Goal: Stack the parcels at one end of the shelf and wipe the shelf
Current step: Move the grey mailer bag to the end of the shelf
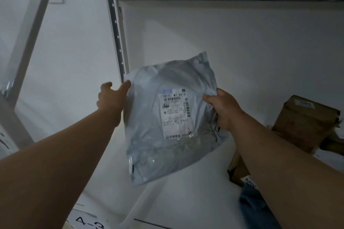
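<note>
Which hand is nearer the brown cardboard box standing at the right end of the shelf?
Right. The right hand grips the grey mailer bag's right edge, just left of the brown cardboard box. The left hand holds the bag's opposite edge, farther away.

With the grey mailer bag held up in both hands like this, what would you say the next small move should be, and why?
Probably carry the grey mailer bag rightward and set it by the brown boxes. The right hand grips its edge, the left hand steadies the other side, and the boxes already sit at the right end, leaving the left of the shelf bare for wiping.
</note>
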A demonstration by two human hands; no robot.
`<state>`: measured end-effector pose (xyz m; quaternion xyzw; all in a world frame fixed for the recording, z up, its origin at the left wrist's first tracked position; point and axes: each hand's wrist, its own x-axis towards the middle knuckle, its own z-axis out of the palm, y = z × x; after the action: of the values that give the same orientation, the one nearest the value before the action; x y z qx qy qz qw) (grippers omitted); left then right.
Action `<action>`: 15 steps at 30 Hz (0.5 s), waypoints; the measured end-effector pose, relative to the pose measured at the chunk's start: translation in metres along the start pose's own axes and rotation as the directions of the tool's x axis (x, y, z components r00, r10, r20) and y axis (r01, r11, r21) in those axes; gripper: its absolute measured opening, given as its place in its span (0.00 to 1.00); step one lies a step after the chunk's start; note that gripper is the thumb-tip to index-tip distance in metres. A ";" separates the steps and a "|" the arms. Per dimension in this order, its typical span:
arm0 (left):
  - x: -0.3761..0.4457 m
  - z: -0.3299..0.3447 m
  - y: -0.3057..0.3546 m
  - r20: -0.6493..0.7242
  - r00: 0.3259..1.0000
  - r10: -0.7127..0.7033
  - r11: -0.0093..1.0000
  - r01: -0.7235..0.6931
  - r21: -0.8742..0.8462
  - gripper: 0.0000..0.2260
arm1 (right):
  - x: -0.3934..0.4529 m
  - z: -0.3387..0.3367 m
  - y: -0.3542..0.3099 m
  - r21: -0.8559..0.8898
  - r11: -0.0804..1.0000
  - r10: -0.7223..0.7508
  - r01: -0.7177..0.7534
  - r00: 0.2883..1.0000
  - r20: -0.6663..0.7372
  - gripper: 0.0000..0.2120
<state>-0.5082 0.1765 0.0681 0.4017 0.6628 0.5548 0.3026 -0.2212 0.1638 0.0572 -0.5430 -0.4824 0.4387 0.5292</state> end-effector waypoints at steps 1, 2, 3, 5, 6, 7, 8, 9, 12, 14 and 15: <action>-0.001 -0.001 -0.005 0.078 0.993 -0.089 0.996 0.091 -0.024 0.44 | 0.001 0.000 0.002 0.059 0.998 0.015 -0.014 1.000 -0.018 0.05; -0.003 -0.003 -0.011 0.197 0.962 -0.187 0.978 0.201 -0.053 0.48 | 0.001 0.000 0.004 0.099 0.995 0.026 -0.023 0.999 -0.028 0.05; -0.007 -0.003 -0.016 0.342 0.904 -0.257 0.953 0.295 -0.064 0.49 | 0.002 0.000 0.006 0.129 0.991 0.031 -0.027 0.999 -0.032 0.06; -0.017 -0.004 -0.020 0.562 0.774 -0.292 0.918 0.391 -0.062 0.38 | 0.002 0.002 0.008 0.148 0.989 0.029 -0.023 0.999 -0.038 0.06; -0.020 -0.004 -0.021 0.619 0.733 -0.283 0.908 0.412 -0.073 0.32 | 0.003 0.003 0.010 0.137 0.990 0.022 -0.015 0.999 -0.045 0.05; -0.021 -0.004 -0.023 0.652 0.711 -0.263 0.902 0.421 -0.095 0.28 | 0.004 0.003 0.011 0.118 0.993 0.014 -0.008 0.999 -0.052 0.05; -0.021 -0.004 -0.023 0.671 0.703 -0.237 0.903 0.413 -0.115 0.26 | 0.004 0.002 0.012 0.099 0.995 0.008 -0.003 0.998 -0.059 0.05; -0.019 -0.004 -0.023 0.673 0.709 -0.211 0.904 0.404 -0.141 0.26 | 0.005 0.002 0.013 0.087 0.996 0.005 0.000 0.998 -0.063 0.05; -0.013 -0.004 -0.020 0.590 0.783 -0.197 0.908 0.374 -0.192 0.24 | 0.006 0.000 0.014 0.089 0.996 0.009 -0.003 0.998 -0.062 0.07; -0.011 -0.004 -0.017 0.546 0.812 -0.206 0.913 0.361 -0.191 0.22 | 0.005 0.000 0.015 0.103 0.995 0.012 -0.005 0.998 -0.060 0.08; -0.011 -0.004 -0.016 0.538 0.818 -0.205 0.915 0.355 -0.192 0.21 | 0.005 -0.001 0.016 0.105 0.994 0.013 -0.006 0.998 -0.061 0.08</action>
<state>-0.5091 0.1645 0.0524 0.3826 0.5254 0.4673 0.5994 -0.2188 0.1690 0.0416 -0.5299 -0.4397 0.4491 0.5695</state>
